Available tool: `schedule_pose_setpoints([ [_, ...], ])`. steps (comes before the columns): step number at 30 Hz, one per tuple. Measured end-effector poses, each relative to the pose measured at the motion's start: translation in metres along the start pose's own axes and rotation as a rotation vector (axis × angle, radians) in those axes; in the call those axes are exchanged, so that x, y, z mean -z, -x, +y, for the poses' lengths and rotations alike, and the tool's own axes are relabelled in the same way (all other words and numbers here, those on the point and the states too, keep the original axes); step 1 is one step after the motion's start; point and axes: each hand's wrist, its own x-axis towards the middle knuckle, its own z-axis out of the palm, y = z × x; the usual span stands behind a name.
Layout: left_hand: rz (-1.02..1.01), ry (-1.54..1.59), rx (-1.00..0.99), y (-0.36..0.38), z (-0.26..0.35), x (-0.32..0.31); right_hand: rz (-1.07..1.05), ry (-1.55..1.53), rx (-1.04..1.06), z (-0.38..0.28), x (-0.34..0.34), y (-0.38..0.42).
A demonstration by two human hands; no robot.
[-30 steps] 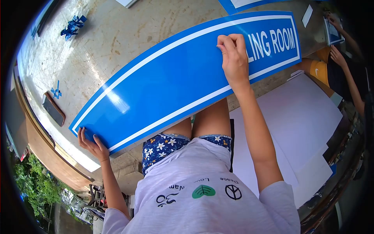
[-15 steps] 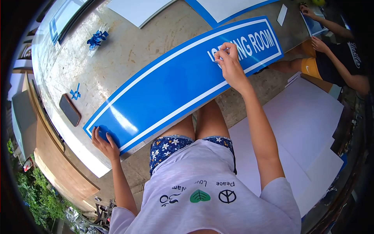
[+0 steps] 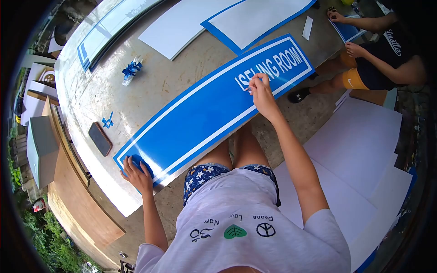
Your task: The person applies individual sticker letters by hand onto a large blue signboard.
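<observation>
A long blue sign [image 3: 195,109] with a white border and white lettering, "SELING ROOM" partly readable, lies along the near edge of the metal table [image 3: 82,132]. My left hand [image 3: 138,176] rests on the sign's left end, its fingers apart. Over the left end of the lettering is my right hand [image 3: 263,93], thumb and fingers pinched together. Whatever is between those fingertips is too small to name.
A phone [image 3: 100,139] and blue scraps [image 3: 132,69] lie on the table. White panels [image 3: 175,27] and a blue-edged panel [image 3: 255,20] are beyond the sign. At the right, another person [image 3: 382,59] handles a small blue sheet [image 3: 348,29]. White sheets [image 3: 355,150] lie below right.
The view has shifted, so the sign appears lower. My right hand has moved slightly along the lettering, uncovering more letters. My left hand stays at the sign's left end.
</observation>
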Motion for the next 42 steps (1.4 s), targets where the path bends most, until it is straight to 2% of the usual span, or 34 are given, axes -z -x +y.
schedule_pose_setpoints([
  [2, -0.014, -0.091, 0.021, 0.002, 0.006, -0.001, 0.009, 0.004, -0.048, -0.005, 0.001, -0.005],
  [3, 0.028, -0.02, 0.055, -0.003, 0.022, 0.002, 0.023, -0.002, -0.045, -0.005, 0.0, -0.008],
  [5, 0.1, 0.16, -0.012, -0.021, 0.065, 0.009, 0.025, 0.082, 0.062, -0.007, -0.001, -0.013],
  [6, 0.087, 0.27, -0.102, -0.033, 0.091, 0.012, -0.057, 0.003, -0.066, -0.016, 0.002, -0.016],
  [9, -0.031, 0.525, -0.371, -0.074, 0.177, 0.021, -0.089, 0.156, 0.016, -0.012, -0.001, -0.023],
  [11, 0.004, 0.589, -0.542, -0.095, 0.232, 0.019, -0.091, 0.154, 0.007, -0.01, 0.001, -0.026],
  [13, -0.018, 0.64, -0.647, -0.112, 0.28, 0.012, -0.119, 0.153, -0.002, -0.009, 0.006, -0.026],
  [15, -0.057, 0.693, -0.663, -0.126, 0.314, -0.012, -0.1, 0.148, -0.017, -0.001, 0.006, -0.026],
  [16, -0.097, 0.747, -0.669, -0.131, 0.324, -0.025, -0.052, 0.133, 0.054, 0.004, 0.007, -0.024],
  [17, -0.098, 0.747, -0.676, -0.134, 0.329, -0.03, -0.006, 0.119, 0.124, 0.004, 0.009, -0.022],
  [21, -0.225, 0.859, -0.696, -0.137, 0.337, -0.052, 0.028, 0.046, 0.185, 0.011, 0.007, -0.016],
  [25, -0.273, 0.969, -0.643, -0.138, 0.332, -0.061, 0.06, -0.216, 0.088, 0.01, -0.003, -0.012],
  [26, -0.306, 1.006, -0.632, -0.14, 0.33, -0.06, 0.153, -0.191, 0.115, 0.014, -0.006, -0.011],
  [27, -0.335, 1.042, -0.62, -0.141, 0.329, -0.059, 0.146, -0.198, 0.106, 0.018, -0.008, -0.009],
  [28, -0.445, 1.11, -0.546, -0.142, 0.327, -0.057, 0.195, -0.265, 0.028, 0.022, -0.009, -0.007],
  [29, -0.453, 1.103, -0.541, -0.143, 0.326, -0.056, 0.243, -0.333, -0.053, 0.027, -0.01, -0.003],
  [31, -0.469, 1.069, -0.582, -0.145, 0.325, -0.056, 0.232, -0.31, -0.04, 0.039, -0.016, 0.005],
  [34, -0.511, 1.076, -0.561, -0.146, 0.326, -0.055, 0.197, -0.177, 0.11, 0.041, -0.019, 0.014],
  [37, -0.561, 1.142, -0.474, -0.146, 0.329, -0.048, 0.206, -0.133, 0.149, 0.039, -0.018, 0.013],
  [38, -0.482, 1.105, -0.528, -0.145, 0.329, -0.049, 0.203, -0.16, 0.121, 0.04, -0.021, 0.014],
  [42, -0.481, 1.142, -0.476, -0.142, 0.33, -0.054, 0.209, -0.096, 0.124, 0.04, -0.026, 0.014],
])
